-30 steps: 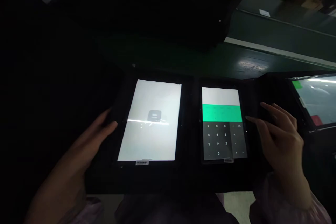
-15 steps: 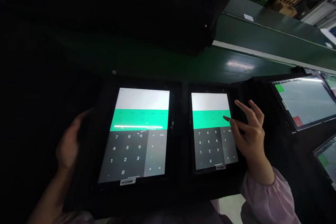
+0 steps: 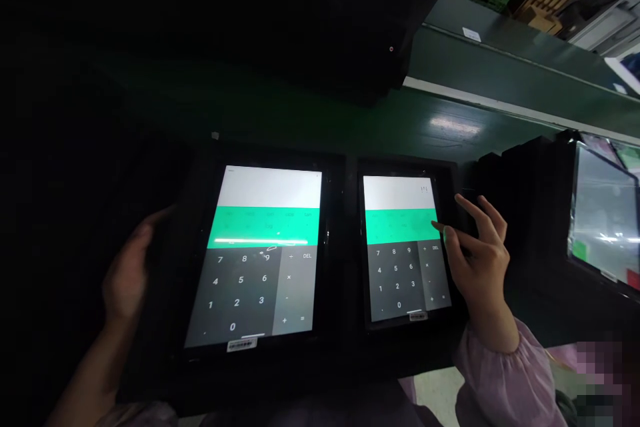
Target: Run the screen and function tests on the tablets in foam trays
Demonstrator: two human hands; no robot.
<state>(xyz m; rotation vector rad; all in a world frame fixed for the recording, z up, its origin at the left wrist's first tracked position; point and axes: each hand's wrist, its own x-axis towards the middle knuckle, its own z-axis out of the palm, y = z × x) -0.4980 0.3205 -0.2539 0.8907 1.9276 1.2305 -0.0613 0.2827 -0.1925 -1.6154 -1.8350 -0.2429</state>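
Your right hand (image 3: pixel 480 253) comes in palm down from its gathered lilac sleeve (image 3: pixel 507 363), index finger stretched to the right end of the green band on the right tablet (image 3: pixel 395 277), thumb bent beneath it and the other fingers fanned; it grasps nothing. That tablet lies just left of this hand, with the left tablet (image 3: pixel 245 287) beyond it, between your two hands. Your left hand (image 3: pixel 127 273) sits beside the left tablet's outer side, fingers angled up and inward, but the dark there seems to swallow its fingertips, so I cannot tell whether it grips anything. Compared with half a second ago, your hands are nearly where they were, yet the right tablet's white display, blank then, now carries a few small characters. The glossy tablet (image 3: pixel 603 207) out to the right of your right hand has shifted farther from it. Both screens between your hands show a calculator: digits 0 to 9, DEL, and signs for divide, times, minus, plus and equals; "tan" is faintly legible on the left one's green band. Each carries a barcode label (image 3: pixel 242 345) at its near edge, too small to read.
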